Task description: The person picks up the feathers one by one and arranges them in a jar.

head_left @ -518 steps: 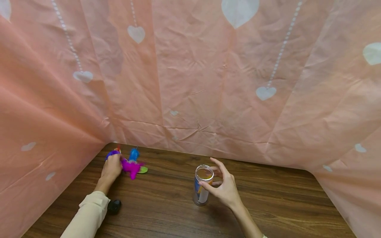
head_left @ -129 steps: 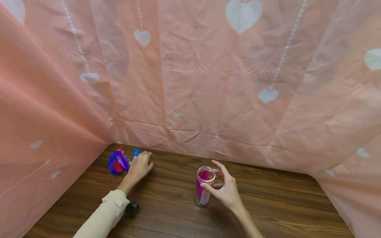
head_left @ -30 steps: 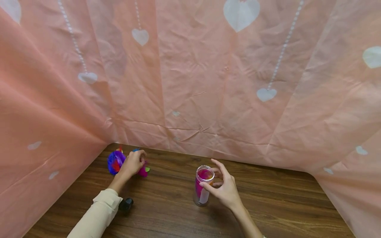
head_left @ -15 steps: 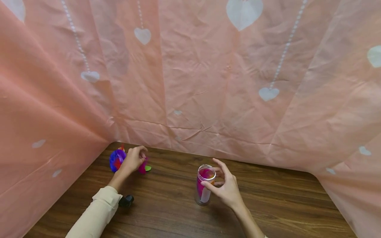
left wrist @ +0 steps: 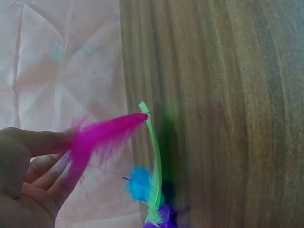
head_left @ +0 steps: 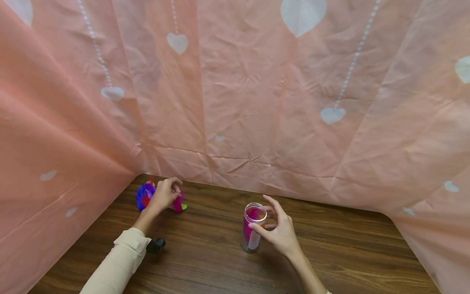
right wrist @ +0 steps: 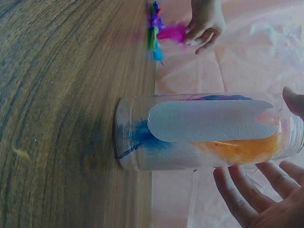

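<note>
My left hand [head_left: 165, 196] pinches a fluffy magenta feather [left wrist: 109, 135] between thumb and fingers at the back left of the table. The feather's tip reaches a light green feather [left wrist: 156, 147] below it. Close by lie a bright blue feather [left wrist: 139, 184] and a purple one [left wrist: 166, 217]. Thumb and fingers of my right hand [head_left: 280, 232] curl round the upper part of a clear jar [right wrist: 137, 107], which stands upright and uncovered. Inside it show an orange feather [right wrist: 242, 149], a dark blue feather [right wrist: 147, 135] and some magenta. A whitish label covers part of its side.
Blue-purple feathers with red among them [head_left: 143, 198] lie left of my left hand. A black device [head_left: 156, 246] sits at the left wrist. Pink cloth [head_left: 238, 102] with white hearts rises behind the wooden table [head_left: 205, 245] and along its sides.
Seconds ago magenta appeared in the jar, and my left hand was spread over the feathers. Now it pinches a magenta feather, slightly raised in the last second. My right hand stays at the jar.
</note>
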Tool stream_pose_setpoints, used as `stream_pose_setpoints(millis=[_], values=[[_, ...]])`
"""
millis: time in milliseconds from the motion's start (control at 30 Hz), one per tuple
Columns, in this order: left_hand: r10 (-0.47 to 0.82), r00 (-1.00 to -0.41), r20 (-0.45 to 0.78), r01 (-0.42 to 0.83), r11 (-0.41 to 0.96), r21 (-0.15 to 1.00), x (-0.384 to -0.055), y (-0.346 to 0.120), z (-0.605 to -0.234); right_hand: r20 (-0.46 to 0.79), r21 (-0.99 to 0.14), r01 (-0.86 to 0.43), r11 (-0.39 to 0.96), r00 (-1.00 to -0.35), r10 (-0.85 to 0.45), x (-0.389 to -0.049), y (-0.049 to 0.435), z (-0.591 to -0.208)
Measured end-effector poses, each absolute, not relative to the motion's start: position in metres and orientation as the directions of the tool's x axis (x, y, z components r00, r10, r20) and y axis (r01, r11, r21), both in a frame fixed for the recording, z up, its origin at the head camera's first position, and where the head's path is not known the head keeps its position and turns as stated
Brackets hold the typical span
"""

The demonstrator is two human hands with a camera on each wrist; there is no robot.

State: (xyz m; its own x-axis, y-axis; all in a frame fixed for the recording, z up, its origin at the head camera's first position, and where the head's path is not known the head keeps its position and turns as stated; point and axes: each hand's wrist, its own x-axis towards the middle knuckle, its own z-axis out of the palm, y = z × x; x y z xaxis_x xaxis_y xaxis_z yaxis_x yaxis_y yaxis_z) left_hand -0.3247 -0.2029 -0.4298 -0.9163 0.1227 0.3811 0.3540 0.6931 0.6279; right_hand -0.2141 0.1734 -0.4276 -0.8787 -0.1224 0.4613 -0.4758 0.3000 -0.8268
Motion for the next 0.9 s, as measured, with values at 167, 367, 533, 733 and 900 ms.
stream_pose_setpoints(millis=[167,367,533,733,900], values=[[0.088,-0.928,0.363,0.332,0.639,0.694,-0.324,-0.201,-0.426,0.462,-0.826,-0.477,0.301,-0.878,-0.125,-0.214,0.174,-0.428],[0.060,-0.939,0.339,0.305,0.602,0.738,-0.322,-0.200,-0.422,0.462,-0.825,-0.476,0.305,-0.878,-0.123,-0.214,0.174,-0.429],[0.047,-0.945,0.324,0.290,0.581,0.761,-0.322,-0.199,-0.420,0.451,-0.825,-0.464,0.322,-0.885,-0.118,-0.214,0.174,-0.430],[0.012,-0.961,0.275,0.248,0.477,0.844,-0.321,-0.196,-0.415,0.461,-0.819,-0.474,0.323,-0.879,-0.120,-0.215,0.174,-0.430],[-0.020,-0.974,0.226,0.204,0.362,0.910,-0.319,-0.196,-0.409,0.463,-0.822,-0.477,0.310,-0.878,-0.121,-0.214,0.174,-0.429]])
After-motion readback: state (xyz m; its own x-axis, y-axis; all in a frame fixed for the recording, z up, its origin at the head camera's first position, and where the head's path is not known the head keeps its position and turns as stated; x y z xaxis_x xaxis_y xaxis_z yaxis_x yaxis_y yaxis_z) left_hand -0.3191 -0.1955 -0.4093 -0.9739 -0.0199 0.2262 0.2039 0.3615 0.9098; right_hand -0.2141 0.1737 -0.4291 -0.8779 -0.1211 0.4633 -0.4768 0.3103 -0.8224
